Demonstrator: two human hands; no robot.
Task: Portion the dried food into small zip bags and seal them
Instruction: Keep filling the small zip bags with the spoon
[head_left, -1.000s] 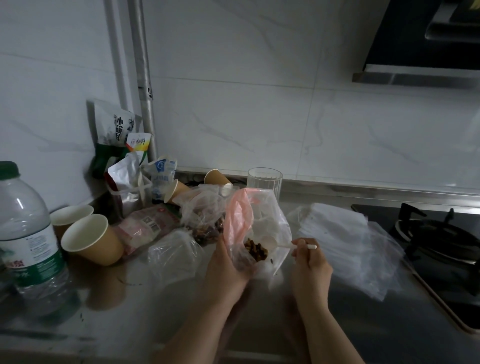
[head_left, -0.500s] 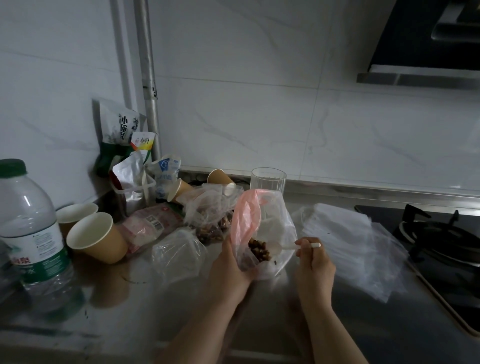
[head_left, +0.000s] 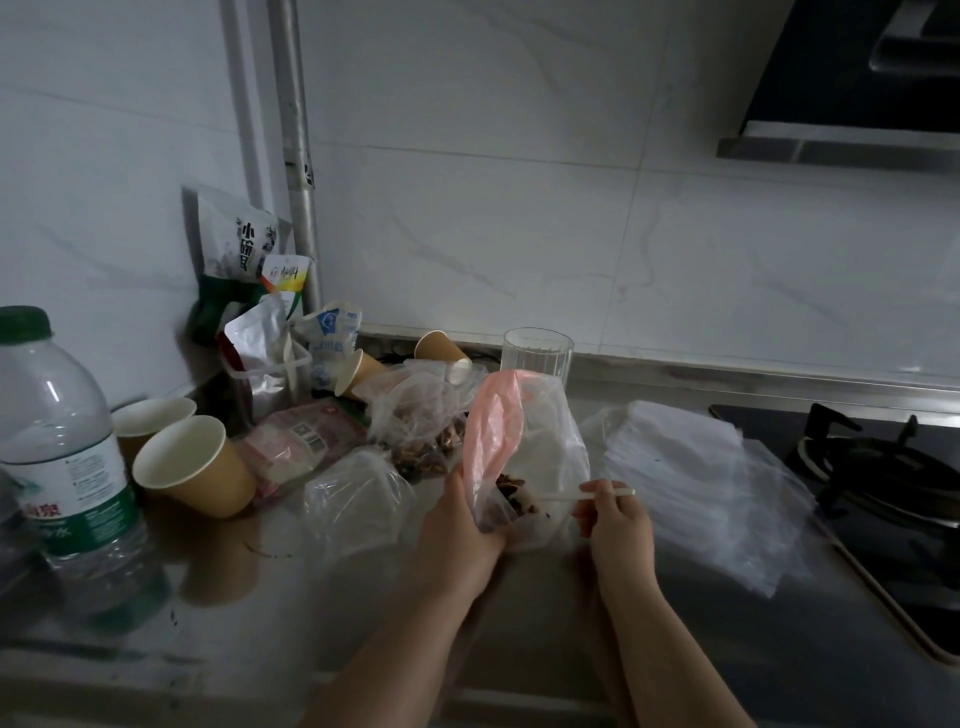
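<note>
My left hand (head_left: 460, 525) grips the lower left side of a clear plastic bag (head_left: 540, 441) with a pink inner lining, held open and upright over the counter. Dark dried food (head_left: 511, 496) lies in the bottom of it. My right hand (head_left: 615, 519) pinches the handle of a white plastic spoon (head_left: 582, 498), whose bowl is inside the bag among the dried food. A stack of small clear zip bags (head_left: 691, 478) lies flat to the right of my hands. Another clear bag with brown dried food (head_left: 421, 447) sits behind my left hand.
A large water bottle (head_left: 57, 457) stands at the left, with paper cups (head_left: 192, 467) beside it. Snack packets (head_left: 260, 322) lean in the corner. A drinking glass (head_left: 537, 353) stands behind the bag. A gas hob (head_left: 883, 467) lies at the right. A crumpled empty bag (head_left: 353, 499) lies left of my hand.
The spoon's bowl has gone lower into the dried food at the bottom of the bag. Both hands keep their hold; the view has shifted slightly.
</note>
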